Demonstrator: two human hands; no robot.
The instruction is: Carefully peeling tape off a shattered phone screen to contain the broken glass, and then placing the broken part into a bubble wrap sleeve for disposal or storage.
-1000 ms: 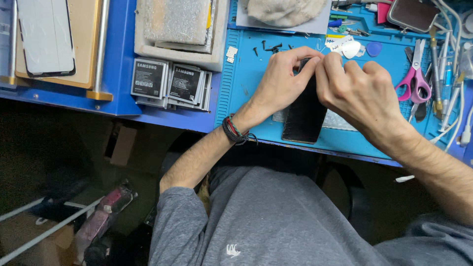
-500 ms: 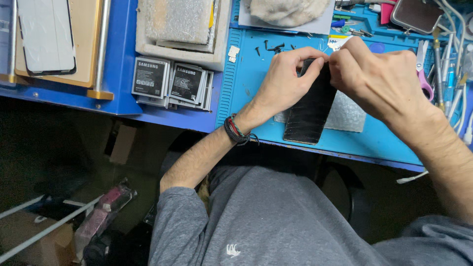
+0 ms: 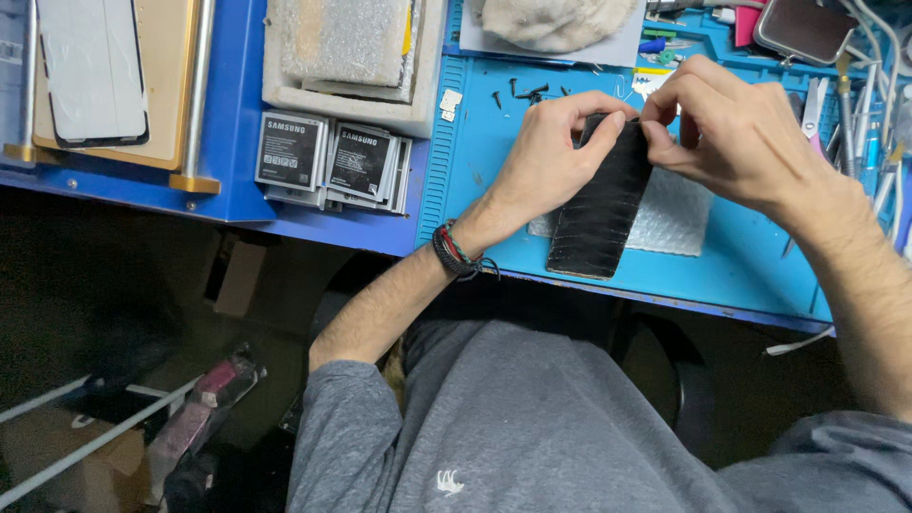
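A black phone back with cracked lines (image 3: 600, 211) stands tilted on the blue work mat (image 3: 750, 266), its lower end near the mat's front edge. My left hand (image 3: 551, 157) grips its upper left corner between thumb and fingers. My right hand (image 3: 736, 128) pinches the upper right corner. Under the phone lies a piece of bubble wrap (image 3: 676, 220). Several small black screws (image 3: 522, 93) lie on the mat just beyond my left hand.
Flat grey phone batteries (image 3: 328, 160) are stacked left of the mat. A foam tray (image 3: 337, 52) sits behind them, and a glass panel on a wooden board (image 3: 95, 76) at far left. Scissors, tweezers and cables (image 3: 855, 104) crowd the right side. A cloth (image 3: 556, 19) lies at the back.
Both hands have lifted the phone's top end and shifted a little right. The right hand moved from over the phone's face to its upper right corner.
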